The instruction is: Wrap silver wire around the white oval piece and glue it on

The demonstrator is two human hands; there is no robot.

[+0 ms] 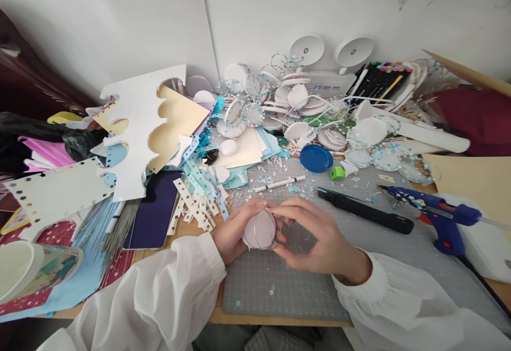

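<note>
Both my hands meet over the grey cutting mat (279,282), wearing white sleeves. My left hand (233,234) cups a pale round paper disc (259,229) ringed with thin silver wire, fingers curled round its left side. My right hand (315,239) closes on the same disc from the right, fingertips pinching its upper rim and the wire. The disc stands tilted on edge just above the mat.
A blue glue gun (439,215) lies at the right, a black cutter (365,210) and a white pen (279,183) beyond my hands. A blue lid (315,157), a green sharpener (337,172), heaps of white discs (299,100), cut paper and markers (383,76) crowd the back. Card sheets (139,122) pile up left.
</note>
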